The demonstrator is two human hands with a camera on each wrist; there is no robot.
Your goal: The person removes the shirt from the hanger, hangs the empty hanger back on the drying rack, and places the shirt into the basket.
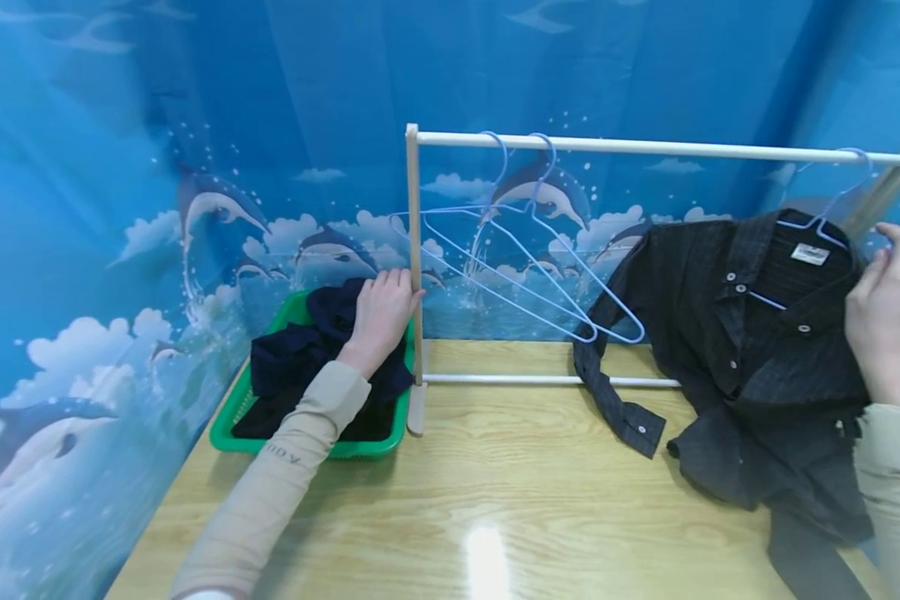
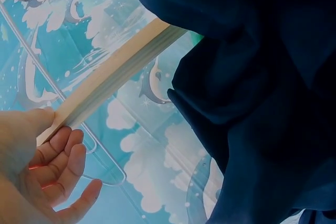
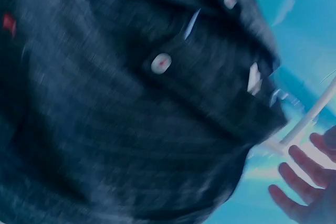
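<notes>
Dolphin curtain [image 1: 330, 92] behind; left hand [image 1: 382, 312] grips rack post [image 1: 414, 208] beside green basket [image 1: 378, 448]; right hand [image 1: 892, 325] uncurled near shirt [image 1: 795, 371].

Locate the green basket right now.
In the head view, the green basket sits on the table left of centre, just left of the rack's left post, dark clothing inside.

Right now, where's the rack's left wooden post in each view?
Head: left wooden post upright, left of centre, beside the green basket.
Left wrist: slants from lower left to top centre, pinched by the left hand.
Right wrist: not in it.
Shared landmark: dolphin-print backdrop, all three views.
</notes>
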